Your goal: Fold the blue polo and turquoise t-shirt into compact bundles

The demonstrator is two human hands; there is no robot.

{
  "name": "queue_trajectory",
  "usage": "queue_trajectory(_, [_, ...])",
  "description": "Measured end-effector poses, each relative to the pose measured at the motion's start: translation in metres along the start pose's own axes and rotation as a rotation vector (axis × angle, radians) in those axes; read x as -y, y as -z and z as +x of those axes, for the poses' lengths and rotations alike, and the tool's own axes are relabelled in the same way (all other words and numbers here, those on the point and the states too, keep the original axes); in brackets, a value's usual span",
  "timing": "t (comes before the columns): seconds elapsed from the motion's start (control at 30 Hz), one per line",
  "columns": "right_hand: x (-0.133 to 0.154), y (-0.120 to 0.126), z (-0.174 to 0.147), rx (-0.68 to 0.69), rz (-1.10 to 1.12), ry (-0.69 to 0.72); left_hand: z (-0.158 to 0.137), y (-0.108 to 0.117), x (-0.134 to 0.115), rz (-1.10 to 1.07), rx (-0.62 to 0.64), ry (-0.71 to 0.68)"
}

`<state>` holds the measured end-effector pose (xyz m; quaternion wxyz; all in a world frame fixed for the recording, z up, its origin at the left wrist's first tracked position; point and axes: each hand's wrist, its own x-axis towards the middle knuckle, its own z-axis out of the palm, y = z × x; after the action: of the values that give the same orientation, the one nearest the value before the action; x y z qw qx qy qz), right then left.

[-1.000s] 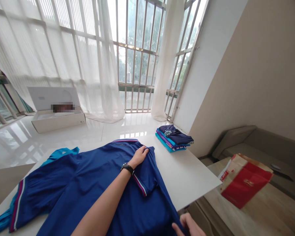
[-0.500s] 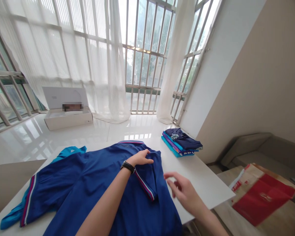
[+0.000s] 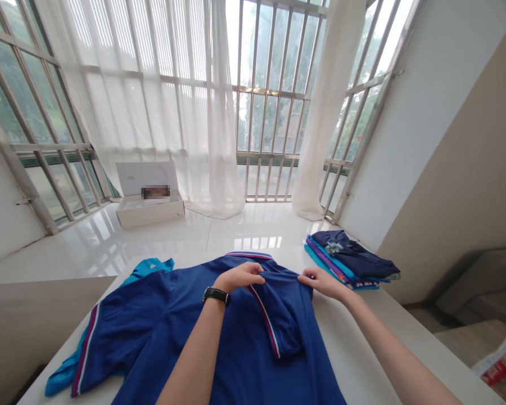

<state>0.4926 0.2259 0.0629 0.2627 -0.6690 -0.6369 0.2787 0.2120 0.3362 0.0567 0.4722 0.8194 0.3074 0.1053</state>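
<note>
A dark blue polo shirt (image 3: 202, 326) lies spread on the white table, its striped collar toward the window. Its right sleeve (image 3: 274, 323) is turned inward over the body, while the left sleeve (image 3: 109, 332) reaches out to the side. My left hand (image 3: 241, 277), with a black watch on the wrist, pinches the fabric near the collar. At the shoulder fold, my right hand (image 3: 320, 281) pinches the same shirt between thumb and fingers. Under the left sleeve, part of a bright blue garment (image 3: 61, 377) shows; the rest is hidden.
A stack of folded clothes (image 3: 349, 259) sits to the right of the shirt. On the sill stands an open white box (image 3: 152, 212) before the curtains (image 3: 211, 169). A red and beige bag (image 3: 501, 360) is partly visible at the lower right.
My right hand has moved from beside the shirt onto its shoulder fold and now pinches it. My left hand has closed on the fabric near the collar. The view has turned left.
</note>
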Motion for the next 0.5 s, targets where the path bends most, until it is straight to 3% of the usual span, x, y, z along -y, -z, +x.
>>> queue_trajectory(0.23, [-0.002,0.011,0.004,0.161,0.141,-0.184,0.015,-0.017,0.018,0.063,-0.312,0.047])
queue_trajectory(0.37, [0.0,0.011,0.013,0.288,0.092,-0.268,0.019,-0.018,0.022,0.08,-0.381,0.004])
queue_trajectory(0.5, [-0.003,0.017,0.03,0.314,-0.017,-0.317,0.019,-0.017,0.023,0.087,-0.418,-0.033])
